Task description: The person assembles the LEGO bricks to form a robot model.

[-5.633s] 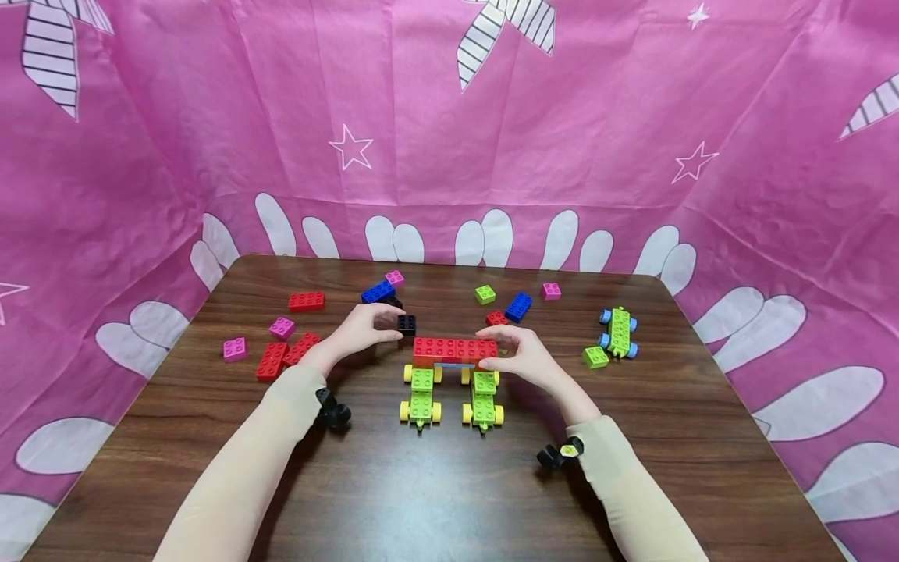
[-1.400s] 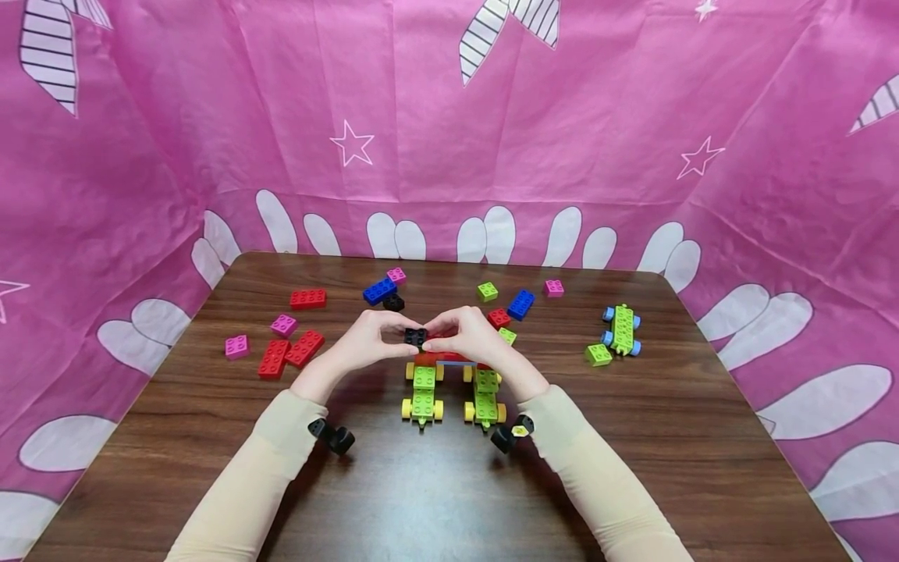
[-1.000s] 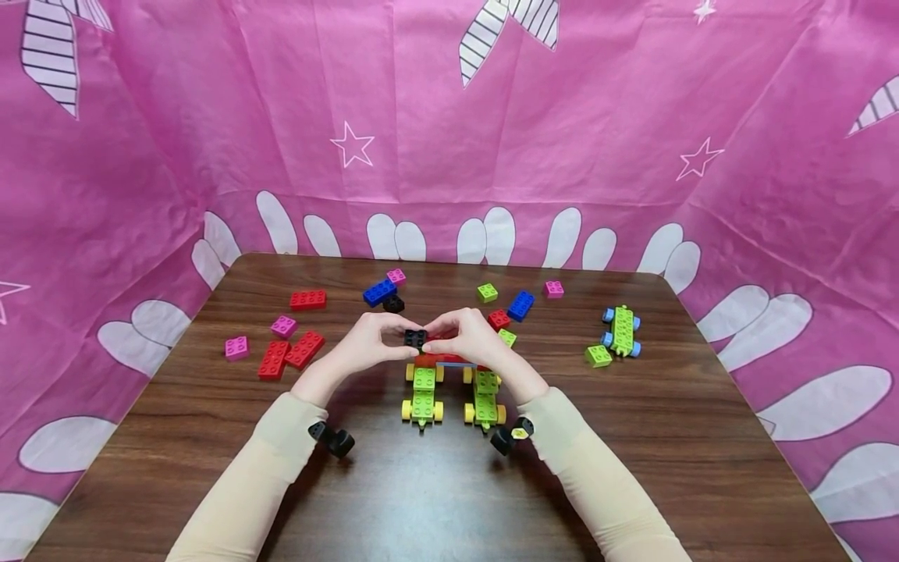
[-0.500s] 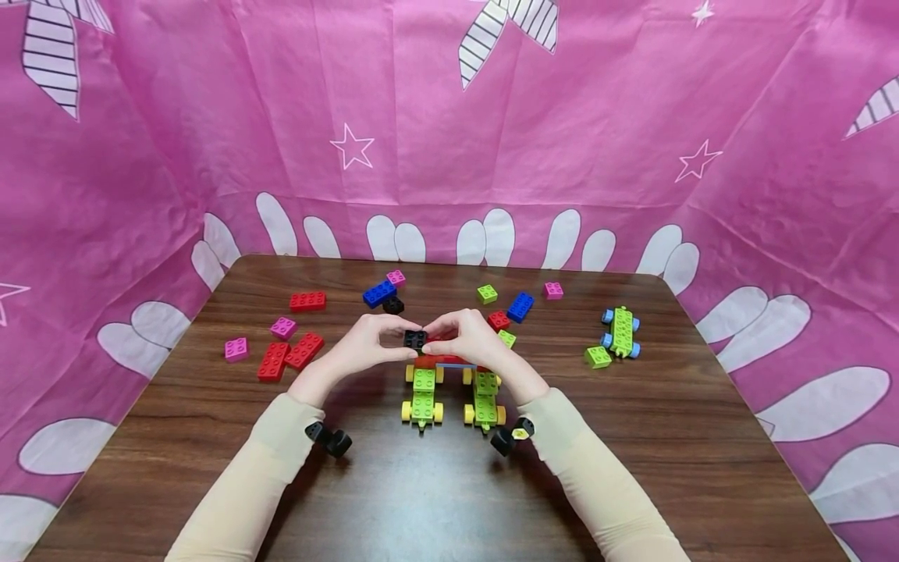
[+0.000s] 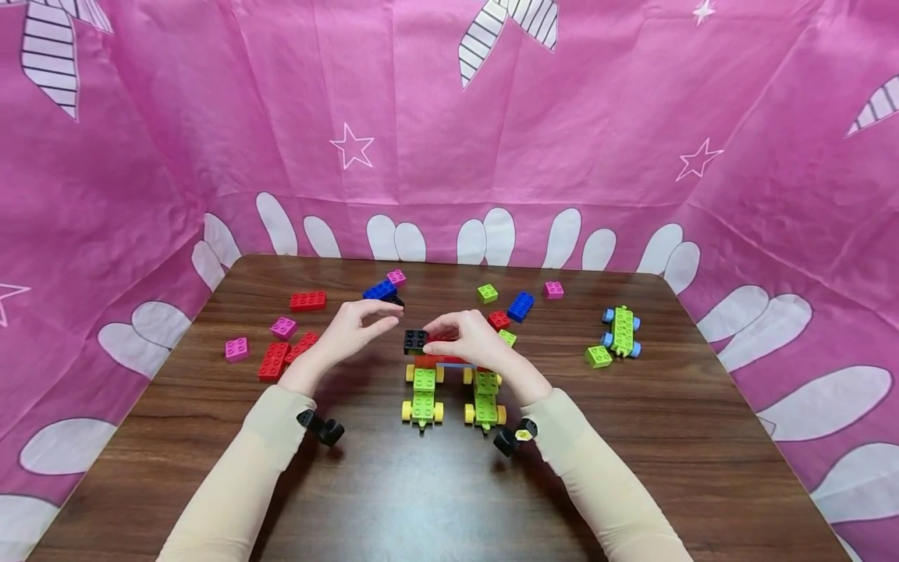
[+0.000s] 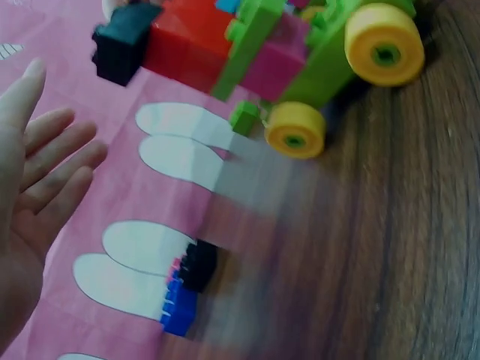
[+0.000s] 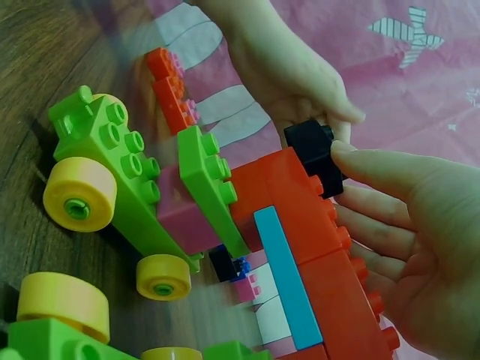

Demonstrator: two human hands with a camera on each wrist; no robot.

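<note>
Right wrist reveals pink brick [image 7: 184,214] head hides; left grip [image 5: 351,332] parted, right grip [image 5: 467,336] pinching black brick [image 5: 414,341]

We have released the black brick [image 5: 415,342] from our left grip [image 5: 354,332] and shifted that grip toward the frame's upper left, partly covering the rear black piece [image 5: 398,301].

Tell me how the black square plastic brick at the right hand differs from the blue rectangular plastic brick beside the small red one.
Shape: the black square plastic brick is shorter; the blue rectangular plastic brick is longer, with more studs. Place: the black brick sits up on joined red bricks, the right hand touching it; the blue brick lies untouched on the brown table. Both have their studs upward.
</note>
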